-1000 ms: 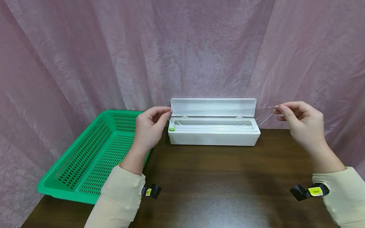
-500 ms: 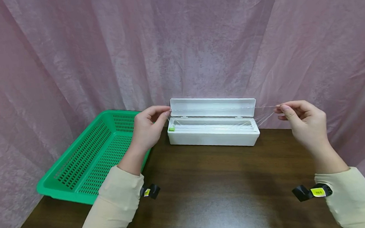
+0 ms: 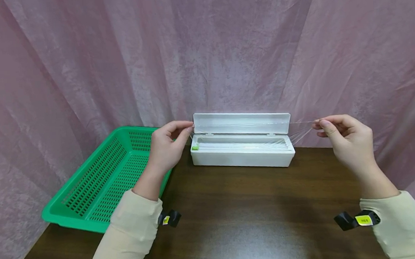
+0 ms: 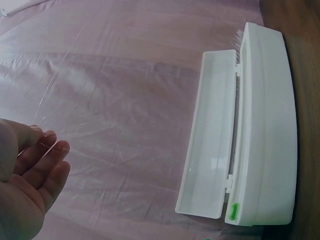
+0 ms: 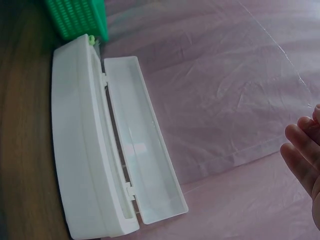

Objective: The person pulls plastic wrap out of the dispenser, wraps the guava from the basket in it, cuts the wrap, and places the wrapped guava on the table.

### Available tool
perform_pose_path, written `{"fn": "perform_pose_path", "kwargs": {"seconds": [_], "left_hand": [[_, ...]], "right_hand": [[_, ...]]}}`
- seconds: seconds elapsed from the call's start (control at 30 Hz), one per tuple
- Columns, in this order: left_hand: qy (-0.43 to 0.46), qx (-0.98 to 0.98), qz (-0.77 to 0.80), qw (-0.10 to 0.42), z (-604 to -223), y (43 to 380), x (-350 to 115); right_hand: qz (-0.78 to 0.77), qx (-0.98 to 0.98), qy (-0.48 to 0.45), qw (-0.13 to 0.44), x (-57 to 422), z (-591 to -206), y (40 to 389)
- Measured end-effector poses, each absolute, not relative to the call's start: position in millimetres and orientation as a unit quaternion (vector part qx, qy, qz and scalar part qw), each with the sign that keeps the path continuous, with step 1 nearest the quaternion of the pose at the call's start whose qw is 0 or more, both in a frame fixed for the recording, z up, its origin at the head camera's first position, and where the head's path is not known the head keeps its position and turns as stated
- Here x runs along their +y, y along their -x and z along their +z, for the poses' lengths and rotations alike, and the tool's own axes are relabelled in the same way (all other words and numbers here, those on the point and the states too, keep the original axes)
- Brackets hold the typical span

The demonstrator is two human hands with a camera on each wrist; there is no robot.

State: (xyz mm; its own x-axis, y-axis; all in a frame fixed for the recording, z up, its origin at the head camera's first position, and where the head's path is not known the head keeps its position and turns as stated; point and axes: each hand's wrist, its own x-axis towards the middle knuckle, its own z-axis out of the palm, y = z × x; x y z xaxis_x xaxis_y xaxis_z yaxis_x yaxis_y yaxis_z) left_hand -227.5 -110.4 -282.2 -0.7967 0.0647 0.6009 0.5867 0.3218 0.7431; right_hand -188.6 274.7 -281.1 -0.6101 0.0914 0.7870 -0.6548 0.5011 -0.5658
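left hand (image 3: 166, 147): fingertips together, pinching thin clear plastic film (image 3: 301, 133) | right hand (image 3: 353, 142): likewise, opposite end | long white plastic box (image 3: 242, 159), lid (image 3: 241, 116) raised: between hands, film reaching it | change: hands slightly wider apart; edge presumably tauter

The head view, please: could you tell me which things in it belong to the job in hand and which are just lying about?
Part of the job:
clear film, pinched by the left hand and the right hand
white box, lid open, film running to it

Apparently just about:
green basket, held by neither hand
pink curtain, backdrop
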Motion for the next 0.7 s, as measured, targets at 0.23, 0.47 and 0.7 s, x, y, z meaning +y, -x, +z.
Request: {"fn": "perform_pose_path", "kwargs": {"seconds": [0.23,0.47,0.7], "left_hand": [[0.215,-0.776,-0.539,0.247,-280.1,226.0,-110.8],[0.220,-0.771,-0.541,0.255,-277.9,224.9,-110.7],[0.220,-0.769,-0.542,0.257,-278.0,224.5,-110.9]], "right_hand": [[0.466,-0.763,-0.187,0.408,275.0,-279.8,187.8],[0.476,-0.754,-0.193,0.410,275.3,-278.3,187.9],[0.484,-0.748,-0.196,0.409,274.8,-277.1,186.2]]}}
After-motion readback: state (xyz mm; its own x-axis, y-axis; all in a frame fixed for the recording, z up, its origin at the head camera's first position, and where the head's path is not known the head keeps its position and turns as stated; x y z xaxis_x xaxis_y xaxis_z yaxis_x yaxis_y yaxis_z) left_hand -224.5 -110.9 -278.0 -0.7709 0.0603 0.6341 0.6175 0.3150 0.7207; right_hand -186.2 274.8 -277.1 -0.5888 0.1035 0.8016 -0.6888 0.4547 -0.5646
